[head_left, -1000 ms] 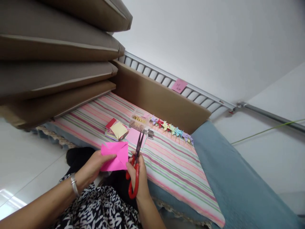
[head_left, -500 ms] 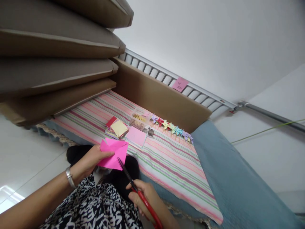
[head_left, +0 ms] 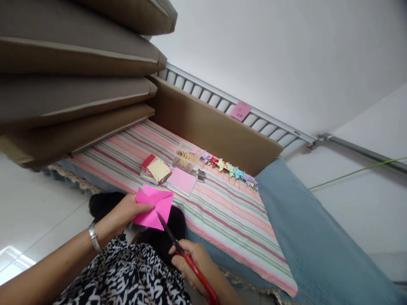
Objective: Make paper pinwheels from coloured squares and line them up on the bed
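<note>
Between the thumb and fingers of my left hand (head_left: pixel 129 209) is a square of bright pink paper (head_left: pixel 159 202) with slits cut in from its corners. My right hand (head_left: pixel 197 262) grips a pair of scissors (head_left: pixel 190 260) with red handles and dark blades. The blades reach into the lower right corner of the paper, their tips near its middle, and they look closed or nearly so. Just beyond lie a pile of coloured paper squares (head_left: pixel 158 170) with a cream one on top, and a stack of pale pink paper (head_left: pixel 182 181).
On the striped cloth (head_left: pixel 235 224) stands a clear divided box (head_left: pixel 186 157) of small sticks and yellow pieces, beside a small dark metal item (head_left: pixel 201 175). Paper pinwheels (head_left: pixel 229 168) line the cardboard panel (head_left: pixel 210 123). Thick brown cushions (head_left: pixel 79 55) pile up at the left.
The pink paper has shifted slightly to the right and turned a little. The scissor blades stay in its lower right corner, with my right hand almost unmoved.
</note>
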`<state>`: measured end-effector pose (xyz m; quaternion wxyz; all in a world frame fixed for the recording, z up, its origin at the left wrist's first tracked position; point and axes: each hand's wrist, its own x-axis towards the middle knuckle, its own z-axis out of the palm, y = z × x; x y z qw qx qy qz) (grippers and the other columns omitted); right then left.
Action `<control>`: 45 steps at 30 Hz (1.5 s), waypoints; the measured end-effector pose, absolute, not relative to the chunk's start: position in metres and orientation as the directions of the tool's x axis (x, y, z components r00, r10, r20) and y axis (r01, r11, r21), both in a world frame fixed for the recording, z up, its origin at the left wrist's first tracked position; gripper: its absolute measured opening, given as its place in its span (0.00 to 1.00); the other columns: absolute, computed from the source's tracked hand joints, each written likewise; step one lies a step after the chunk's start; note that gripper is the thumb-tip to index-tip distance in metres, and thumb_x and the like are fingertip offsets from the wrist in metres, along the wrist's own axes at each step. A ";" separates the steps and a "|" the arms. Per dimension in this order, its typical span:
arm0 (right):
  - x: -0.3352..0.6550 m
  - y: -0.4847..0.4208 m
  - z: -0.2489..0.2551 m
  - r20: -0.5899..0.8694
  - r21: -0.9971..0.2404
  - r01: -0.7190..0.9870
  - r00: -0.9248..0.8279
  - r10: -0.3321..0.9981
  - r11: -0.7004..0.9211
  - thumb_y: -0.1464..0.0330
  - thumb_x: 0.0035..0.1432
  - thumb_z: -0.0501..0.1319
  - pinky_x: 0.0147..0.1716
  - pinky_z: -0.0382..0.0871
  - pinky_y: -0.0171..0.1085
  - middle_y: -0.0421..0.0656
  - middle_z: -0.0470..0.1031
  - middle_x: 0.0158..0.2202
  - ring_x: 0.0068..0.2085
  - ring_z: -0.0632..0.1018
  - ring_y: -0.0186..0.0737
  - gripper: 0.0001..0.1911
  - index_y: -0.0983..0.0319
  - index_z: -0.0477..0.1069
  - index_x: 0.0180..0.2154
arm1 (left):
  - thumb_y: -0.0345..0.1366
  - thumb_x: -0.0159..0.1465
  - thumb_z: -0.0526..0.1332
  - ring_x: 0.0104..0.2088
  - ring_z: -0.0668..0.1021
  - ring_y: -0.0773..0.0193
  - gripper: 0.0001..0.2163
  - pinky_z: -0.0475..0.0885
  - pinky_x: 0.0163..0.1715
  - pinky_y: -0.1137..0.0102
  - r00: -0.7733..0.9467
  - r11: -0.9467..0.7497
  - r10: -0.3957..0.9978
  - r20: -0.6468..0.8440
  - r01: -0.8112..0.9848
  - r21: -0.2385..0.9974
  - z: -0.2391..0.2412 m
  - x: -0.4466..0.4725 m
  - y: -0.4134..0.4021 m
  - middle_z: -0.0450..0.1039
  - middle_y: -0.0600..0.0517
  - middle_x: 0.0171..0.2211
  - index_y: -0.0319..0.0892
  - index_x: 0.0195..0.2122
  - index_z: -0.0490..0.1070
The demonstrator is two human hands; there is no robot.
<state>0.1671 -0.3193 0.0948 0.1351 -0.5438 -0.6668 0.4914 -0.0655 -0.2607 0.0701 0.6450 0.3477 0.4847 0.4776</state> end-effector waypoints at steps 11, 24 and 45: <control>0.165 -0.318 0.093 -0.350 -0.797 0.600 -0.369 0.861 -0.067 0.68 0.53 0.60 0.24 0.57 0.29 0.34 0.65 0.22 0.24 0.65 0.30 0.07 0.59 0.75 0.35 | 0.35 0.45 0.70 0.24 0.76 0.62 0.11 0.67 0.27 0.72 0.044 0.275 0.961 -0.274 -0.287 0.918 0.071 -0.064 -0.262 0.79 0.52 0.24 0.37 0.30 0.78; 0.163 -0.317 0.097 -0.418 -0.769 0.628 -0.349 0.839 -0.123 0.68 0.53 0.59 0.23 0.55 0.28 0.34 0.63 0.20 0.22 0.63 0.29 0.07 0.60 0.75 0.34 | 0.36 0.43 0.70 0.24 0.75 0.61 0.11 0.66 0.26 0.71 0.037 0.279 0.959 -0.280 -0.282 0.918 0.069 -0.064 -0.260 0.79 0.52 0.24 0.38 0.28 0.77; 0.281 -0.260 0.033 -0.208 -0.421 0.906 -0.149 0.967 0.049 0.75 0.51 0.55 0.34 0.68 0.33 0.41 0.79 0.34 0.34 0.78 0.41 0.23 0.59 0.69 0.50 | 0.36 0.45 0.72 0.30 0.80 0.55 0.20 0.72 0.31 0.68 -0.015 0.324 0.934 -0.357 -0.382 0.865 0.053 -0.078 -0.250 0.81 0.44 0.30 0.32 0.38 0.76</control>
